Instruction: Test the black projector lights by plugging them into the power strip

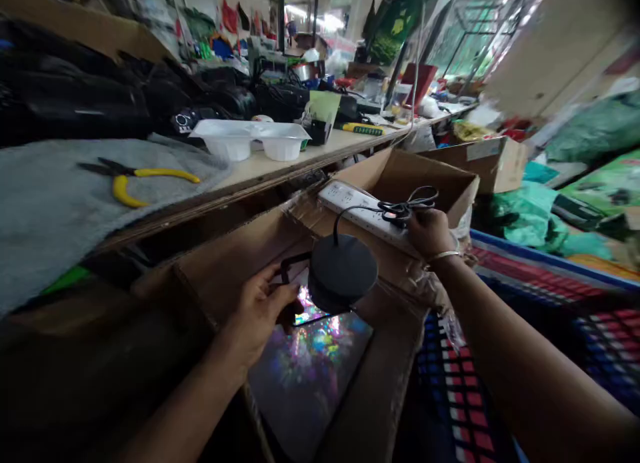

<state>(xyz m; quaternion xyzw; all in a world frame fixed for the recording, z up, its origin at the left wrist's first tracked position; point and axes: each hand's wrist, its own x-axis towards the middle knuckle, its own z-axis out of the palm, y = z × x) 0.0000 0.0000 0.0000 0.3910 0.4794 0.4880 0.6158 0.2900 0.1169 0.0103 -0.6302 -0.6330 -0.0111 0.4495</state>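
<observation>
My left hand point(265, 303) is closed on the bracket of a round black lamp point(343, 270), near the middle of the view. Coloured light from the lamp falls on a grey flat panel point(310, 383) inside an open cardboard box point(235, 256). A black cable runs up from the lamp's back to a loose bundle point(417, 200). On the right, my right hand point(431, 233) is closed at the cable bundle, over the end of a white power strip point(350, 203). The strip lies along the box edge.
Yellow-handled pliers point(150, 176) lie on grey cloth at the left. White plastic trays point(250, 136) and a yellow cutter point(363, 128) are on the bench point(280, 173). A woven basket point(465, 383) stands at the lower right.
</observation>
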